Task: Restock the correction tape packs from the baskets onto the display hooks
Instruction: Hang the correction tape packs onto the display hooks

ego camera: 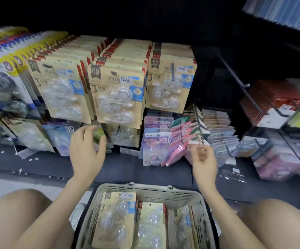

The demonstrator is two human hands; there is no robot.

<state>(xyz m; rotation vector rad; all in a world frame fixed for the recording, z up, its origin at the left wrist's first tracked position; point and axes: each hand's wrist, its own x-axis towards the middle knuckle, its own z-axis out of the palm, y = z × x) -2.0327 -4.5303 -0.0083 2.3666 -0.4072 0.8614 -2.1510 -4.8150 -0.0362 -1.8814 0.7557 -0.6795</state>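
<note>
A beige plastic basket stands between my knees and holds several kraft-card correction tape packs with clear blisters. Full rows of the same packs hang on hooks in front of me. My left hand reaches under the middle row, its fingers curled round a blurred greenish pack in the lower row. My right hand pinches the edge of a pink pack hanging at the lower right, beside purple "30" packs.
A long bare black hook juts out at the upper right. Wire racks with red and pastel items stand to the right. Blue-and-yellow packs hang at the far left. A dark floor mat lies below the display.
</note>
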